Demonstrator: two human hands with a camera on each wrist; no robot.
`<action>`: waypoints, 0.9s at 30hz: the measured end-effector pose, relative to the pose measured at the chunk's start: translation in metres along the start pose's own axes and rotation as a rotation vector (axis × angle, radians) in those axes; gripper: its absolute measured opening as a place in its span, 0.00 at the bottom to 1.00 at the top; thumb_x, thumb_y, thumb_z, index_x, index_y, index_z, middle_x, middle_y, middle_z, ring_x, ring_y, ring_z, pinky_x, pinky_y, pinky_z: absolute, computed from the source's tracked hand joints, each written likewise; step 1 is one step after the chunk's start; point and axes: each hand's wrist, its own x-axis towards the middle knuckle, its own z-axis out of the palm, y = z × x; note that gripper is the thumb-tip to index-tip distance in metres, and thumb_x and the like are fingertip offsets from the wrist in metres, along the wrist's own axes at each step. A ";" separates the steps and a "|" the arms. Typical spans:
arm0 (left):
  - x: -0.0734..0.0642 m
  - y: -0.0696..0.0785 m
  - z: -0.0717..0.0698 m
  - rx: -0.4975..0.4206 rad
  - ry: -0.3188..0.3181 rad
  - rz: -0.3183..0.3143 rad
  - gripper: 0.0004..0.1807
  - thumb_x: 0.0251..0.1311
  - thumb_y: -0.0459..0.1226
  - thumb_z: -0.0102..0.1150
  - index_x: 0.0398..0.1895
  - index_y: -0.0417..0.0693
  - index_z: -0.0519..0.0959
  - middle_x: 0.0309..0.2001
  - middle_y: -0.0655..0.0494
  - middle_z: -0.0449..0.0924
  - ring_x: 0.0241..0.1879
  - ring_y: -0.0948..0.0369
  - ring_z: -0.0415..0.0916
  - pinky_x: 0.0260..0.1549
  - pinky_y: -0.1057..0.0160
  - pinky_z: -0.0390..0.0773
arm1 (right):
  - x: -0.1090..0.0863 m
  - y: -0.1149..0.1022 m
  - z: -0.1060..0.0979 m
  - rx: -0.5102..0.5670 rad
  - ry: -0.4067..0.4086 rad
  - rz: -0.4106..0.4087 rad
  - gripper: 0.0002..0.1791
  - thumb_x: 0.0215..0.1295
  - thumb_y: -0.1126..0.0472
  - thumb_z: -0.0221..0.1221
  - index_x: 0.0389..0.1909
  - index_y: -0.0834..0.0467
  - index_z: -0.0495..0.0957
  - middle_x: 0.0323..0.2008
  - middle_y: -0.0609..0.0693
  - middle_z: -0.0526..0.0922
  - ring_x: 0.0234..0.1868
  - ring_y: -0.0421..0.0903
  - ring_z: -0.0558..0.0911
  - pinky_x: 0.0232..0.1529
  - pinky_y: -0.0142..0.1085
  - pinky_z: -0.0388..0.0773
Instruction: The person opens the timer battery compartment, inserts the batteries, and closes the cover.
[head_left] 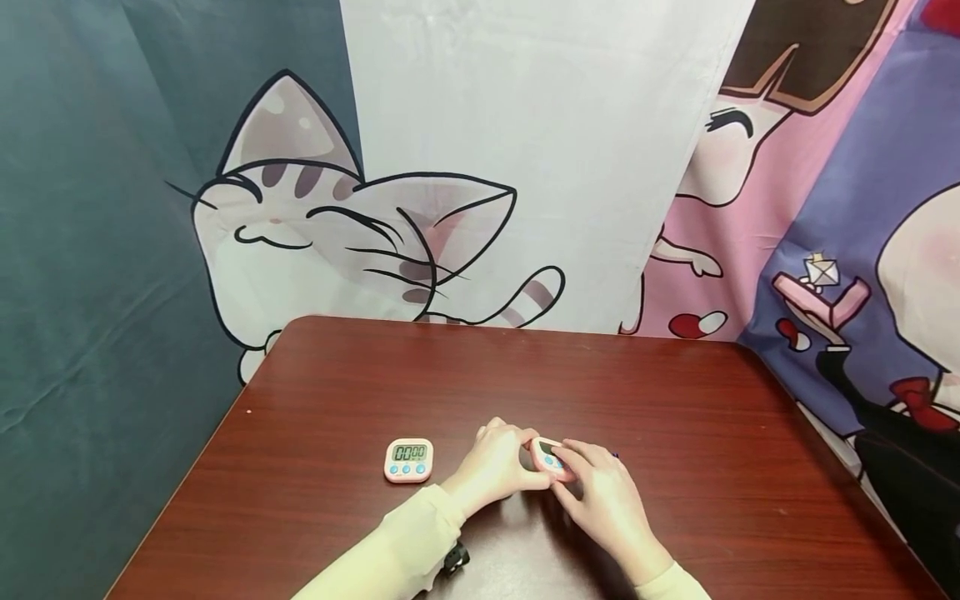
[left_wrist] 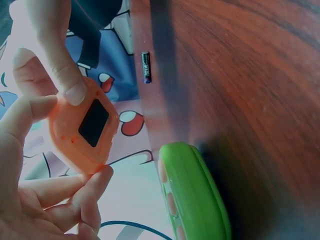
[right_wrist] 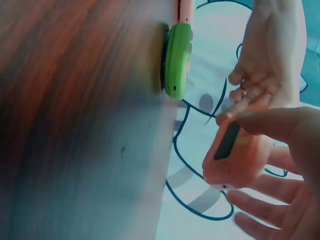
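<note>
Both hands hold a small pink digital timer [head_left: 550,458] above the table. My left hand [head_left: 497,465] pinches its left side between thumb and fingers. At its right side my right hand [head_left: 606,498] grips it, fingers over the front and thumb below. The left wrist view shows the timer's back [left_wrist: 70,127] with a dark rectangle [left_wrist: 94,122] on it. A second pink timer [head_left: 408,461] lies on the table left of the hands, its display reading 00:00. Near the hands rests a green timer [left_wrist: 197,192], seen also in the right wrist view; in the head view the hands hide it.
A small battery [left_wrist: 146,67] lies on the tabletop beyond the right hand. The brown table [head_left: 360,375] reaches back to a wall hanging [head_left: 555,167] with cartoon prints. Something black [head_left: 454,557] shows under the left sleeve.
</note>
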 end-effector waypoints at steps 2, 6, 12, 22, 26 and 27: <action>-0.001 0.001 -0.001 -0.022 -0.008 -0.009 0.14 0.39 0.54 0.69 0.21 0.62 0.75 0.27 0.66 0.82 0.30 0.63 0.64 0.35 0.64 0.64 | 0.001 -0.002 0.000 -0.017 0.033 -0.044 0.24 0.35 0.60 0.73 0.40 0.56 0.83 0.39 0.50 0.82 0.42 0.50 0.80 0.40 0.48 0.75; -0.002 0.002 -0.004 -0.039 -0.003 -0.014 0.13 0.40 0.54 0.68 0.21 0.61 0.75 0.26 0.66 0.82 0.30 0.64 0.65 0.35 0.64 0.64 | 0.003 -0.005 0.000 -0.022 0.082 -0.094 0.22 0.35 0.62 0.71 0.38 0.57 0.83 0.36 0.48 0.80 0.40 0.49 0.79 0.38 0.46 0.73; -0.006 0.001 -0.007 -0.067 0.009 -0.030 0.13 0.41 0.53 0.67 0.21 0.59 0.77 0.23 0.66 0.80 0.30 0.65 0.64 0.35 0.64 0.63 | 0.003 -0.009 -0.001 -0.008 0.116 -0.116 0.19 0.37 0.63 0.69 0.37 0.58 0.83 0.31 0.45 0.80 0.34 0.46 0.79 0.35 0.41 0.74; -0.011 0.002 -0.009 -0.117 -0.015 -0.100 0.13 0.42 0.56 0.67 0.22 0.61 0.80 0.26 0.67 0.82 0.33 0.64 0.65 0.34 0.65 0.62 | 0.003 -0.012 -0.003 -0.022 0.115 -0.147 0.19 0.36 0.64 0.69 0.36 0.58 0.82 0.30 0.46 0.80 0.32 0.44 0.79 0.35 0.39 0.75; -0.012 0.001 -0.011 -0.127 -0.012 -0.108 0.14 0.43 0.59 0.66 0.19 0.64 0.79 0.21 0.70 0.77 0.32 0.65 0.64 0.34 0.65 0.61 | 0.003 -0.013 -0.003 0.001 0.155 -0.170 0.18 0.36 0.66 0.67 0.35 0.59 0.81 0.28 0.46 0.81 0.29 0.43 0.79 0.33 0.37 0.75; -0.013 0.001 -0.011 -0.129 -0.010 -0.112 0.14 0.43 0.60 0.66 0.19 0.65 0.79 0.20 0.71 0.75 0.31 0.66 0.64 0.34 0.65 0.61 | 0.003 -0.014 -0.002 0.013 0.165 -0.175 0.18 0.36 0.66 0.67 0.35 0.60 0.81 0.27 0.46 0.80 0.29 0.42 0.78 0.33 0.36 0.75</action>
